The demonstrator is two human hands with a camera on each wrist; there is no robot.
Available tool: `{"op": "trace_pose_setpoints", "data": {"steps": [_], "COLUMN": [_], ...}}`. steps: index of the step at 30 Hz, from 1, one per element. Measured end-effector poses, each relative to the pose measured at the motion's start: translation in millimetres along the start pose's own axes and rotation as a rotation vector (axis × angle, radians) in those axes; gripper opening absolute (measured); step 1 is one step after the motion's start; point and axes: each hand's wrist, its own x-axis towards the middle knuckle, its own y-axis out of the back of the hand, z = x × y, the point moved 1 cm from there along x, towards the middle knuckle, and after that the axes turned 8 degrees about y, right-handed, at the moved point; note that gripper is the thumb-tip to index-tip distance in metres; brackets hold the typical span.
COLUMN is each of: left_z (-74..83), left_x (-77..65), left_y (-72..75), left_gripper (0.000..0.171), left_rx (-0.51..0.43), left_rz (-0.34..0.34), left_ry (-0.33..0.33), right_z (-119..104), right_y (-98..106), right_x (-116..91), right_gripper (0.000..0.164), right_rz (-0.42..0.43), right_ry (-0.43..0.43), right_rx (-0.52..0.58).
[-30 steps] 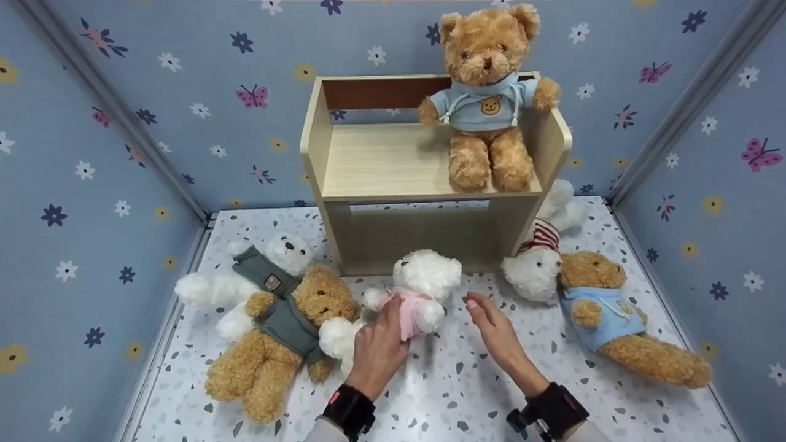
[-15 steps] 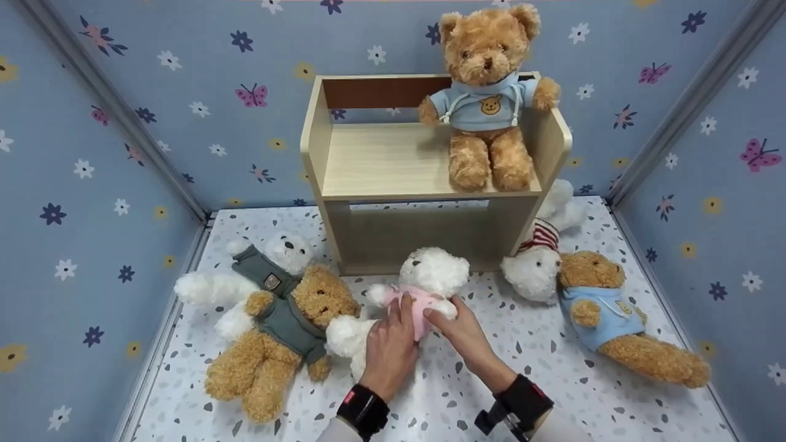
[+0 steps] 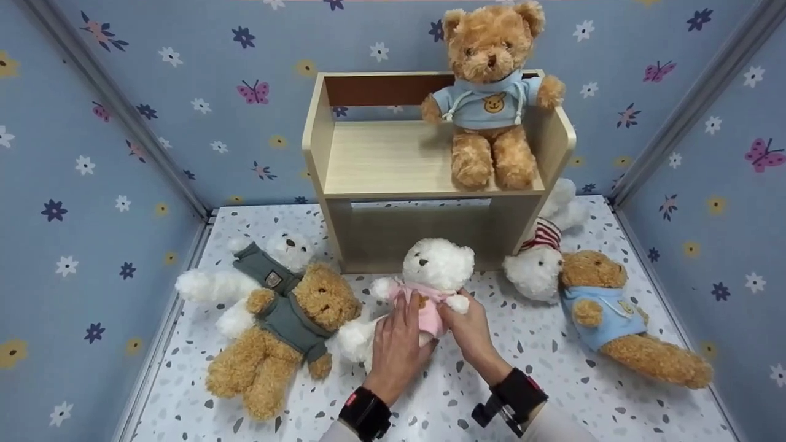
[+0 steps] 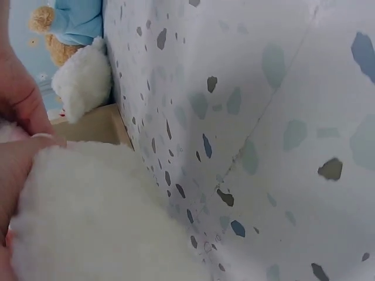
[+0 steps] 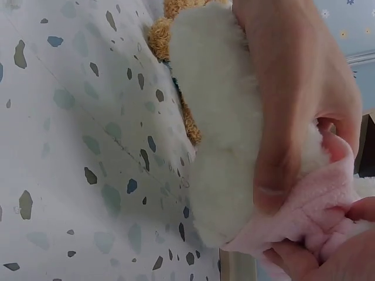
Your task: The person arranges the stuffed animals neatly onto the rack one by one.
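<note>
"In front of the wooden shelf [image 3: 387, 156], what's new with the white bear in pink [image 3: 430, 320]?"

"A second ago only the left hand [image 3: 396, 350] was on it, with the right hand [image 3: 473, 331] apart. Now the right has come in at its side, and the face has turned further toward the head camera."

"Meaning what for the work?"

"It's held from both sides, so I'd judge it steadier to handle (whether it rests on the speckled floor [image 3: 178, 399], I can't tell)."

"And the fingers?"

"Left ones lie side by side across the body, thumb opposite, gripping. Right thumb and fingers pinch the bear's arm and sleeve."

"Your count?"

"Six bears, three white and three brown. Besides the held one, a white bear in dark green [image 3: 270, 271] lies left and a white bear in red stripes [image 3: 533, 274] by the shelf's right side. A seated brown bear [image 3: 488, 113] is up on the shelf, a brown bear in green [image 3: 295, 326] is at left, and a brown bear in blue [image 3: 605, 316] at right. One shelf, two hands."
</note>
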Motion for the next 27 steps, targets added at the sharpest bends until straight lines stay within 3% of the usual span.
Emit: {"op": "trace_pose_setpoints", "data": {"steps": [3, 7, 11, 14, 17, 21, 24, 27], "left_z": [-4.1, -12.7, -21.2, -26.2, -30.7, -40.0, -47.1, -50.4], "left_x": [-0.8, 2.9, 11.5, 17.1, 20.9, 25.4, 27.4, 28.1], "left_y": [2.2, 4.9, 7.5, 10.6, 14.0, 14.7, 13.6, 12.1], "left_gripper": [0.1, 0.081, 0.055, 0.044, 0.058, 0.106, 0.125, 0.117], "left_rx": [-0.139, -0.39, -0.667, -0.793, -0.793, -0.761, -0.853, -1.056], "left_rz": [-0.07, -0.138, -0.167, -0.165, -0.142, -0.145, -0.239, -0.365], "left_ry": [0.024, 0.074, 0.202, 0.349, 0.498, 0.616, 0.635, 0.612], "right_z": [-4.5, 13.5, 18.2, 17.8, 17.3, 16.4, 14.3, 11.8], "right_y": [2.7, 8.1, 13.7, 17.1, 20.2, 26.5, 30.6, 33.7], "right_x": [2.0, 12.2, 16.5, 16.9, 17.1, 18.6, 20.0, 22.0], "right_gripper": [0.043, 0.044, 0.044, 0.047, 0.049, 0.048, 0.048, 0.047], "right_rz": [0.005, 0.013, 0.008, -0.026, -0.063, -0.092, -0.125, -0.159], "right_ry": [0.018, 0.042, 0.045, 0.048, 0.046, 0.044, 0.056, 0.062], "right_rx": [-0.036, -0.04, -0.042, -0.048, -0.044, -0.011, 0.019, 0.038]}}
